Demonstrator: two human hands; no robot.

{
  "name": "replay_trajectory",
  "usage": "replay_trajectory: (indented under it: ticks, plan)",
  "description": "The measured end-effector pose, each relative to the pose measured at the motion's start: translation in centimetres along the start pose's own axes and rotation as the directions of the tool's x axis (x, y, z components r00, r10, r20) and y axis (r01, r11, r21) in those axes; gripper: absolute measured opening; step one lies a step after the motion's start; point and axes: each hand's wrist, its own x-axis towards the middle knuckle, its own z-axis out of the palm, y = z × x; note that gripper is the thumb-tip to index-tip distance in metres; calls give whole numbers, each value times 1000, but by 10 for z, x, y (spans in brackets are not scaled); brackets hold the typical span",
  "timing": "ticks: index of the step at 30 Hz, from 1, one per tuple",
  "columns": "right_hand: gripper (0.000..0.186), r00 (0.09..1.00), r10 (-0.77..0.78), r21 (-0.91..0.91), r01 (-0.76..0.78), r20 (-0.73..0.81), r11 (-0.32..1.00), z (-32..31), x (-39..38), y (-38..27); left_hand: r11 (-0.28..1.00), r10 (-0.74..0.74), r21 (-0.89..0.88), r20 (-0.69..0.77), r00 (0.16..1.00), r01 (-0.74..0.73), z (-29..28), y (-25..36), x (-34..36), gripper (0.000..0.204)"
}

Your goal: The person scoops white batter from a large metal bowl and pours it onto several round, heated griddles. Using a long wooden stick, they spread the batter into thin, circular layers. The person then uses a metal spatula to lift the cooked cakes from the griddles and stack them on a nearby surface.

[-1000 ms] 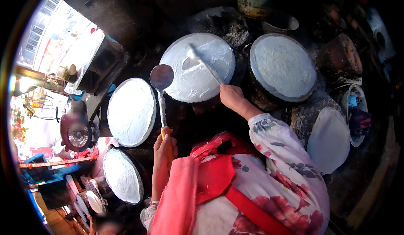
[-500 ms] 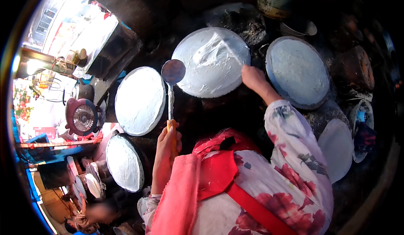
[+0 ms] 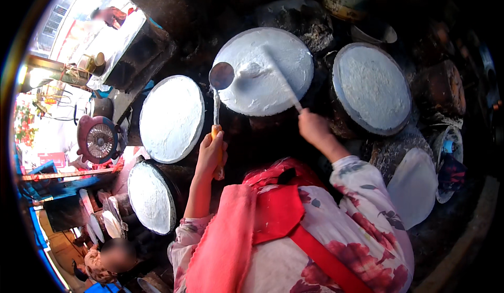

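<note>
My left hand (image 3: 211, 154) is closed around the orange handle of a ladle (image 3: 221, 75). The ladle's round bowl hangs over the left rim of the middle round griddle (image 3: 300, 97), and white batter coats its stem. My right hand (image 3: 316, 131) grips a narrow flat spatula (image 3: 283, 81), slanting up and left across that griddle. Its far end, slightly blurred, lies at the wet white batter (image 3: 247, 96) spread over the surface. A small raised lump of batter sits left of the spatula.
White-coated round griddles stand to the left (image 3: 172, 119), lower left (image 3: 152, 197) and right (image 3: 371, 89). A thin white round sheet (image 3: 415, 188) lies at lower right. At far left are a small fan (image 3: 100, 139) and a person (image 3: 107, 261); another person (image 3: 110, 17) appears at upper left.
The spatula has swung to a steeper slant, and the batter ridge has shrunk to a small lump. My left hand has raised the ladle slightly up and right.
</note>
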Motion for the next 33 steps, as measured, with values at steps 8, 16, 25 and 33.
replay_trajectory:
  ticks: [8, 16, 25, 33]
  plan:
    - [18, 978, 50, 221, -5, -201, 975, 15, 9, -32, 995, -49, -82, -5, 999, 48, -4, -6, 1, 27]
    - [22, 981, -183, 425, 195, -69, 884, 65, -9, -101, 959, -93, -259, 85, 992, 112, 10, 3, 0, 33]
    - [25, 958, -139, 364, 226, -249, 903, -9, 67, -77, 948, 102, -312, 140, 985, -54, 34, 62, 41, 29]
    - [23, 998, -51, 125, 53, -20, 991, -19, 113, -40, 995, 82, -61, 20, 996, -80, 69, 33, 126, 21]
